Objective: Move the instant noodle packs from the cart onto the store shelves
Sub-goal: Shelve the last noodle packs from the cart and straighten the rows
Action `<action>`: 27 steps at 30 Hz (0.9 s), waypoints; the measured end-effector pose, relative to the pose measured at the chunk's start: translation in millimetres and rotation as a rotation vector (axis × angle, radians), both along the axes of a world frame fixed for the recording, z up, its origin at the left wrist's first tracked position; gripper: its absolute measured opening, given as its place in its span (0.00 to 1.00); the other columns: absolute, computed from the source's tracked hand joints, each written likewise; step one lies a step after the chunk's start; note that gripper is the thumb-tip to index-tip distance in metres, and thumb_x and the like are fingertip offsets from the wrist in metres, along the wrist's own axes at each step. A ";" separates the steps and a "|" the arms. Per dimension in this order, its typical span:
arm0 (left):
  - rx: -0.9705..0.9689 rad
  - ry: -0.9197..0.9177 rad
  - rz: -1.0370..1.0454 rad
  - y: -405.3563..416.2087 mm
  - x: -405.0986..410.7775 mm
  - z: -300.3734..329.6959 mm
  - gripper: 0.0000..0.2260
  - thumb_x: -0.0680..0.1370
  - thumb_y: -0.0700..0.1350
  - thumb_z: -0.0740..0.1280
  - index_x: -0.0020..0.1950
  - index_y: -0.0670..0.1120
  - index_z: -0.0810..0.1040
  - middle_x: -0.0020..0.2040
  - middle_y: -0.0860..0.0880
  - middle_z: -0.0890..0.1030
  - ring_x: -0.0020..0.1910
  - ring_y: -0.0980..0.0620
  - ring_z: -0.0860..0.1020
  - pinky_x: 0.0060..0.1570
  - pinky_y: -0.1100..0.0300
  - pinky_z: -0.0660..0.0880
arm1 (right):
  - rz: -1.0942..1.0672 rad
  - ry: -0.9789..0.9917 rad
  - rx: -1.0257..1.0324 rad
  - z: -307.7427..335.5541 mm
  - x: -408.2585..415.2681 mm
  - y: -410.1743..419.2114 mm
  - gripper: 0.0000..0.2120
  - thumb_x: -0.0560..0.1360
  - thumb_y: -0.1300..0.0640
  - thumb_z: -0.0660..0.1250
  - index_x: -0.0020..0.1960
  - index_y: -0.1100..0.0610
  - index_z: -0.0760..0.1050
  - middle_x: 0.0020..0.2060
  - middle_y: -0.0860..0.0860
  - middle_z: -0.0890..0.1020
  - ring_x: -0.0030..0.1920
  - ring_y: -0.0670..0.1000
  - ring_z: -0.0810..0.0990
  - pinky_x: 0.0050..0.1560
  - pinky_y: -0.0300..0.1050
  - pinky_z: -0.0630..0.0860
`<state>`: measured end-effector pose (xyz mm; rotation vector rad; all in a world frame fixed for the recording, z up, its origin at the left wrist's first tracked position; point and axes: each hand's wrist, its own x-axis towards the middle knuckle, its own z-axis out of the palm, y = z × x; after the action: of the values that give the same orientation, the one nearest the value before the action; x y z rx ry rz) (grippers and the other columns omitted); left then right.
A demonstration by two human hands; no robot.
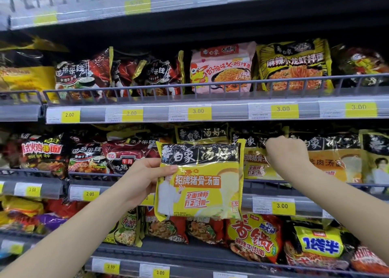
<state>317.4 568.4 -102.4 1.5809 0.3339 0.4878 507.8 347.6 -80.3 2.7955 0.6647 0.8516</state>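
Presently, left hand [145, 178] is gripping a yellow noodle pack [200, 181] upright, while right hand [284, 153] fingers are pinching a shelved pack [255, 162] on the middle shelf [294, 202].

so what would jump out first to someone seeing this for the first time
The yellow and black noodle pack held up at centre frame by the left hand, in front of the middle shelf. Next, the right hand reaching into the matching packs on that shelf. Then the pink pack on the shelf above, and the yellow price tags along the rails.

Glossy crinkled plastic noodle pack [200, 181]; painted metal-wire rail [147, 87] (matt grey).
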 end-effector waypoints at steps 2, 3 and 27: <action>0.024 0.007 -0.011 0.9 1.8 3.3 0.08 0.69 0.41 0.72 0.34 0.41 0.75 0.36 0.43 0.74 0.36 0.54 0.74 0.33 0.64 0.75 | 0.246 0.244 0.392 -4.2 -9.9 0.2 0.23 0.81 0.46 0.55 0.32 0.57 0.69 0.27 0.50 0.73 0.32 0.53 0.76 0.38 0.44 0.72; 0.029 0.005 -0.011 1.9 3.1 4.7 0.08 0.70 0.41 0.72 0.34 0.41 0.75 0.33 0.45 0.76 0.35 0.56 0.75 0.31 0.66 0.75 | 0.369 0.505 0.660 -5.2 -16.0 0.4 0.26 0.79 0.39 0.53 0.35 0.57 0.73 0.30 0.52 0.77 0.34 0.53 0.78 0.41 0.45 0.76; -0.084 -0.136 -0.057 7.1 23.8 6.5 0.13 0.77 0.51 0.63 0.53 0.44 0.79 0.49 0.46 0.85 0.48 0.49 0.83 0.49 0.52 0.78 | 0.602 1.549 1.435 -16.1 -17.6 31.8 0.12 0.73 0.67 0.67 0.56 0.67 0.77 0.46 0.59 0.85 0.44 0.53 0.85 0.44 0.45 0.83</action>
<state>341.2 575.5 -96.0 1.4635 0.2024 0.5273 490.2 379.3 -96.4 4.0076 1.4148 -2.0967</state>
